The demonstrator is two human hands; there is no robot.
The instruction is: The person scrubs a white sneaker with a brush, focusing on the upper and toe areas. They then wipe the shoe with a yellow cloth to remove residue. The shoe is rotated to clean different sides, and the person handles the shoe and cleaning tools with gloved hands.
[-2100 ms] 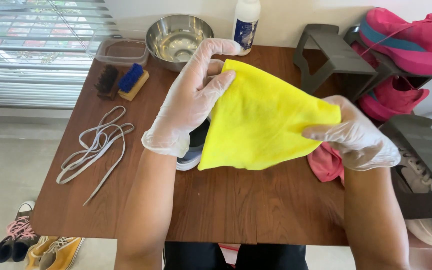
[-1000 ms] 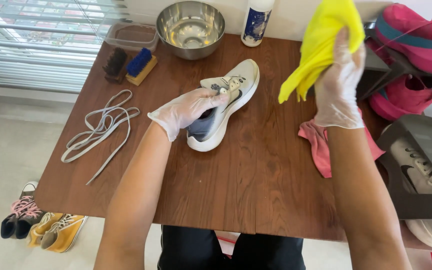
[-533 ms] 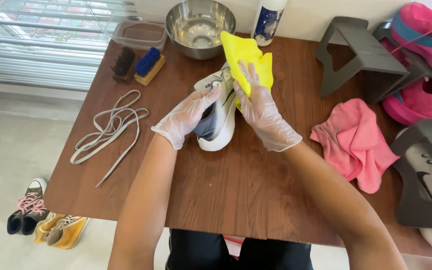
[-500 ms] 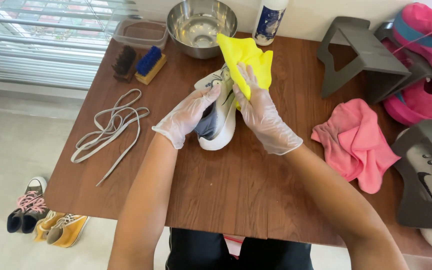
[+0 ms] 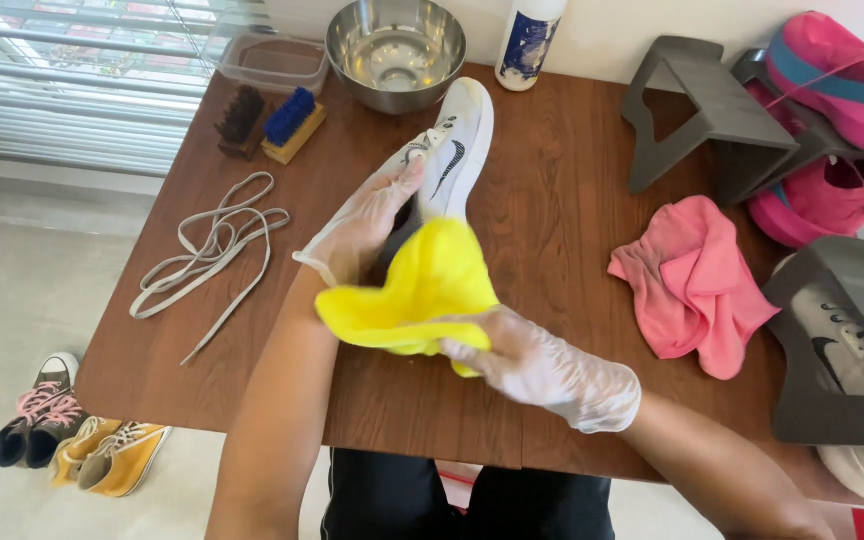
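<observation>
Head view, looking down on a brown wooden tabletop [image 5: 552,220]. Both hands wear thin clear gloves. Left hand [image 5: 367,215] lies along the side of a white sneaker [image 5: 452,150], fingers curled against its upper; grip closed lightly on the shoe, steadying it. The sneaker lies near the tabletop's middle, toe pointing away toward the far edge, heel end hidden under a yellow cloth [image 5: 417,295]. Right hand [image 5: 527,365] is at the near side of the cloth, fingers clenched into its lower fold; grip grasping the cloth, which is pressed over the sneaker's heel end. Left of the sneaker: a loose pair of pale laces [image 5: 207,255]. Far edge, left to right: a clear plastic tub [image 5: 272,62], a dark brush [image 5: 240,118] and a blue-bristled brush [image 5: 292,120] side by side, a steel bowl [image 5: 397,50], a white bottle [image 5: 527,40]. Right of the sneaker, well apart: a crumpled pink cloth [image 5: 692,285]. Grey shoe stands [image 5: 697,110] at right carry pink sneakers [image 5: 837,90]. Small shoes [image 5: 82,440] sit on the floor at lower left.
</observation>
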